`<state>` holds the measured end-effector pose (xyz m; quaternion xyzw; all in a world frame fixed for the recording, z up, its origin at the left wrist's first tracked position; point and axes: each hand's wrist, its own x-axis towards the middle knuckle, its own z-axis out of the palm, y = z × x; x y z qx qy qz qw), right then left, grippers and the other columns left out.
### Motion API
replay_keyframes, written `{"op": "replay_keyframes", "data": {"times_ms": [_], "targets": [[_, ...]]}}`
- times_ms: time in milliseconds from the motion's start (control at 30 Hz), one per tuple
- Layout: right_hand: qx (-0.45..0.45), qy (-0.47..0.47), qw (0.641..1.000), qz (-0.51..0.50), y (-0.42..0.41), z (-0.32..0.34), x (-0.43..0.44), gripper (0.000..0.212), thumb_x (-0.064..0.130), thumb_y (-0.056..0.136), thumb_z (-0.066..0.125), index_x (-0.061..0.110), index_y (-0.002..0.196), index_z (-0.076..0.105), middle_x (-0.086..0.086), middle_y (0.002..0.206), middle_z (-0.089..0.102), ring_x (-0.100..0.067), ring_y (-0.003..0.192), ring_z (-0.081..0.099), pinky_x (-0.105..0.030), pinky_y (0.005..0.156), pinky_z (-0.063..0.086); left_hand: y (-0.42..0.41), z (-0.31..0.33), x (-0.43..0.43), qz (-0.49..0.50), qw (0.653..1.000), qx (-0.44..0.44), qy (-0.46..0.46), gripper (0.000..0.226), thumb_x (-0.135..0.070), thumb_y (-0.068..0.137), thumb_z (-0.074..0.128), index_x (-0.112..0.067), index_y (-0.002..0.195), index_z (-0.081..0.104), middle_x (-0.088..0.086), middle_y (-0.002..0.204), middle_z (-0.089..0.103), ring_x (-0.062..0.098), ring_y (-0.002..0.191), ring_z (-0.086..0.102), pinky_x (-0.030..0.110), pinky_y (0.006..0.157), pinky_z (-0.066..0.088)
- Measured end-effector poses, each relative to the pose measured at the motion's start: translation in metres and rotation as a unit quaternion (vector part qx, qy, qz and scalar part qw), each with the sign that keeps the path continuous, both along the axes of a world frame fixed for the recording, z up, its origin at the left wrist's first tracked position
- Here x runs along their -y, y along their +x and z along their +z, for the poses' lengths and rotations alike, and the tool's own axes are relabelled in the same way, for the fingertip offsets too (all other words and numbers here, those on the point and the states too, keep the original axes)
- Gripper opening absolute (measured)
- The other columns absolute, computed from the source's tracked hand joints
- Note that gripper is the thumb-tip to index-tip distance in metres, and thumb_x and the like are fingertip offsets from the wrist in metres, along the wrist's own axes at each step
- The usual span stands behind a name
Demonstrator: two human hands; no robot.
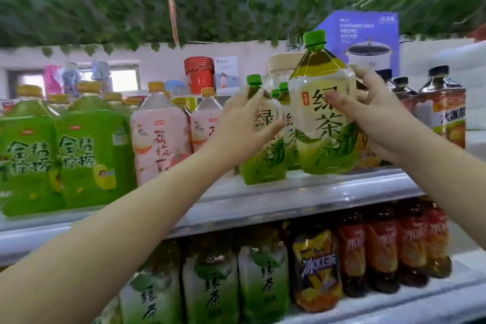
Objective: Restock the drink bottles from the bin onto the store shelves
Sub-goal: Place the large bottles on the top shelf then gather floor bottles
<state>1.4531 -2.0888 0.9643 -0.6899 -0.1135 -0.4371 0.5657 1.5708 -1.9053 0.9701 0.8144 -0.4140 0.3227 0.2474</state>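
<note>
The right hand (368,118) is gripping a large green tea bottle (323,129), with the thumb lying across the front label and the fingers curling behind its shoulder. The bottle is leaning a little to the left above the upper shelf (302,197); whether its base is touching the shelf, I cannot tell. The left hand (242,126) is resting with nearly straight fingers against a second green tea bottle (265,163), which is standing on the shelf between both hands. To the left of the left hand pink bottles (157,137) are standing, and to the right of the right hand dark-capped bottles (444,110).
</note>
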Motion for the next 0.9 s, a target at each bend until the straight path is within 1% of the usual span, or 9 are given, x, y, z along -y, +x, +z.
{"op": "replay_keyframes", "data": {"times_ms": [100, 200, 300, 400, 467, 567, 700, 800, 900], "targets": [[0.019, 0.010, 1.000, 0.007, 0.017, -0.006, 0.012, 0.077, 0.034, 0.069, 0.070, 0.024, 0.139, 0.041, -0.009, 0.110, 0.069, -0.015, 0.095, 0.071, -0.030, 0.073, 0.060, 0.013, -0.009, 0.008, 0.008, 0.999, 0.035, -0.022, 0.080, -0.049, 0.090, 0.060, -0.025, 0.153, 0.018, -0.001, 0.162, 0.008, 0.021, 0.149, 0.007, 0.040, 0.119, 0.009], [0.041, 0.011, 0.999, 0.017, 0.032, -0.015, 0.017, 0.081, 0.036, 0.071, 0.070, 0.022, 0.143, 0.036, -0.012, 0.119, 0.065, -0.019, 0.105, 0.067, -0.037, 0.085, 0.059, 0.020, -0.017, 0.008, 0.005, 0.998, 0.053, -0.042, 0.080, -0.046, 0.087, 0.064, -0.029, 0.152, 0.022, -0.005, 0.161, 0.014, 0.021, 0.146, 0.012, 0.043, 0.117, 0.016], [0.043, -0.036, 0.998, 0.012, 0.043, -0.023, 0.017, 0.077, 0.039, 0.073, 0.071, 0.033, 0.140, 0.035, -0.008, 0.124, 0.062, -0.015, 0.107, 0.067, -0.035, 0.084, 0.058, 0.027, -0.016, 0.005, 0.006, 0.997, 0.064, -0.052, 0.081, -0.050, 0.084, 0.066, -0.032, 0.151, 0.024, -0.007, 0.158, 0.019, 0.021, 0.143, 0.018, 0.043, 0.115, 0.021], [0.034, -0.055, 0.998, 0.008, 0.051, -0.031, 0.018, 0.080, 0.039, 0.077, 0.067, 0.031, 0.146, 0.029, -0.006, 0.128, 0.060, -0.011, 0.108, 0.066, -0.035, 0.087, 0.058, 0.031, -0.016, 0.004, -0.004, 0.996, 0.068, -0.057, 0.080, -0.050, 0.084, 0.066, -0.032, 0.150, 0.026, -0.007, 0.157, 0.022, 0.020, 0.142, 0.020, 0.041, 0.113, 0.021], [0.017, -0.075, 0.997, -0.012, 0.053, -0.033, 0.021, 0.078, 0.049, 0.080, 0.067, 0.033, 0.146, 0.027, -0.003, 0.133, 0.055, -0.012, 0.114, 0.063, -0.042, 0.096, 0.055, 0.033, -0.017, 0.003, -0.008, 0.995, 0.080, -0.059, 0.079, -0.050, 0.083, 0.066, -0.032, 0.149, 0.027, -0.006, 0.157, 0.023, 0.021, 0.142, 0.021, 0.038, 0.112, 0.020], [-0.011, -0.175, 0.981, -0.089, 0.049, -0.027, 0.026, 0.074, 0.070, 0.077, 0.061, 0.040, 0.137, 0.030, 0.006, 0.142, 0.043, -0.017, 0.128, 0.051, -0.048, 0.103, 0.048, 0.036, -0.019, 0.006, 0.003, 0.994, 0.089, -0.067, 0.078, -0.049, 0.084, 0.066, -0.031, 0.149, 0.027, -0.005, 0.156, 0.023, 0.021, 0.141, 0.021, 0.037, 0.111, 0.020], [-0.053, -0.228, 0.967, -0.098, 0.038, -0.012, 0.033, 0.085, 0.056, 0.081, 0.061, 0.042, 0.150, 0.014, 0.012, 0.136, 0.049, 0.001, 0.119, 0.056, -0.036, 0.098, 0.053, 0.037, -0.020, 0.008, 0.002, 0.992, 0.107, -0.068, 0.079, -0.049, 0.084, 0.066, -0.028, 0.150, 0.027, -0.003, 0.155, 0.024, 0.022, 0.135, 0.022, 0.035, 0.110, 0.023], [-0.073, -0.326, 0.925, -0.183, 0.031, -0.001, 0.035, 0.086, 0.066, 0.078, 0.053, 0.044, 0.151, 0.015, 0.006, 0.152, 0.039, -0.012, 0.136, 0.041, -0.043, 0.113, 0.037, 0.035, -0.019, 0.007, 0.007, 0.992, 0.111, -0.061, 0.078, -0.050, 0.085, 0.064, -0.027, 0.150, 0.027, -0.003, 0.155, 0.023, 0.022, 0.137, 0.021, 0.040, 0.111, 0.027], [-0.070, -0.407, 0.861, -0.298, 0.027, 0.008, 0.034, 0.081, 0.063, 0.082, 0.050, 0.032, 0.153, 0.026, 0.005, 0.152, 0.036, -0.016, 0.137, 0.027, -0.034, 0.111, 0.020, 0.034, -0.021, 0.007, 0.006, 0.993, 0.108, -0.056, 0.078, -0.050, 0.087, 0.062, -0.028, 0.151, 0.024, -0.004, 0.158, 0.019, 0.022, 0.140, 0.018, 0.043, 0.111, 0.030]]}}
